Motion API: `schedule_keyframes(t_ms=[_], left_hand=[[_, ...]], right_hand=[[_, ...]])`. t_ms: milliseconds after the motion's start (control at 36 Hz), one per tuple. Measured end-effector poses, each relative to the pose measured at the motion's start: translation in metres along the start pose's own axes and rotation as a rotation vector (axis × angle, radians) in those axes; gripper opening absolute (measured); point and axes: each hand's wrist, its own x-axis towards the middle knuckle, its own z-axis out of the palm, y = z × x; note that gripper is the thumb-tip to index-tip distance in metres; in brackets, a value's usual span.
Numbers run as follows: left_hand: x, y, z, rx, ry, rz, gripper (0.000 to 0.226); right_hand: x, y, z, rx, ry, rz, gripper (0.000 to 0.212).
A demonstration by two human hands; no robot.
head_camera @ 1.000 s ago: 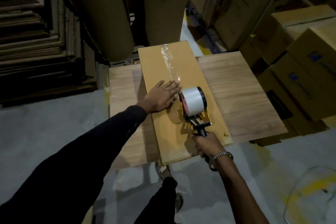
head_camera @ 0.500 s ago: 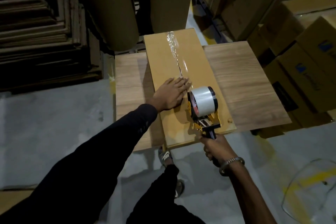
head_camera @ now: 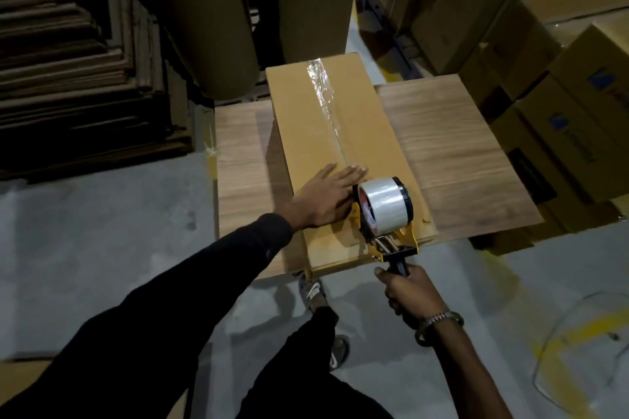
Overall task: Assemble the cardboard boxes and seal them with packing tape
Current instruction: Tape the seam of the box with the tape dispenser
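A long closed cardboard box lies on a wooden table. A strip of clear tape runs down its centre seam from the far end. My left hand presses flat on the box, fingers straight, just left of the seam. My right hand grips the black handle of a yellow tape dispenser carrying a white roll, which sits on the box near its front end.
Stacks of flat cardboard fill the left. Large brown paper rolls stand behind the table. Sealed cartons are piled at the right. My sandalled foot shows under the table's front edge on the grey floor.
The dispenser has been drawn toward me along the seam, lengthening the tape strip. My left hand has slid the same way, staying flat beside it.
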Motion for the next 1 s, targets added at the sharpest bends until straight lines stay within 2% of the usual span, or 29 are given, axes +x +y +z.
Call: schedule_keyframes(t_ms=[194,417,639,722,806,1000], left_hand=[[0.004,-0.002,-0.001,0.012,-0.014,-0.037,0.061],[0.005,0.003,-0.001,-0.008,0.001,-0.092,0.065],[0.002,0.015,0.005,0.032,-0.015,-0.129,0.069],[-0.008,0.040,0.018,0.009,-0.001,-0.057,0.086],[-0.016,0.052,0.023,-0.012,0.058,0.012,0.084],[-0.011,0.050,0.024,0.045,0.030,-0.010,0.083]], right_hand=[[-0.013,0.002,0.000,0.006,0.001,0.004,0.033],[-0.040,0.047,-0.008,-0.009,0.018,-0.043,0.037],[-0.035,0.049,-0.004,-0.016,0.029,-0.072,0.037],[-0.033,0.051,-0.004,-0.022,0.051,-0.079,0.035],[-0.033,0.055,-0.005,-0.040,0.052,-0.090,0.033],[-0.042,0.060,-0.007,-0.062,0.079,-0.176,0.037]])
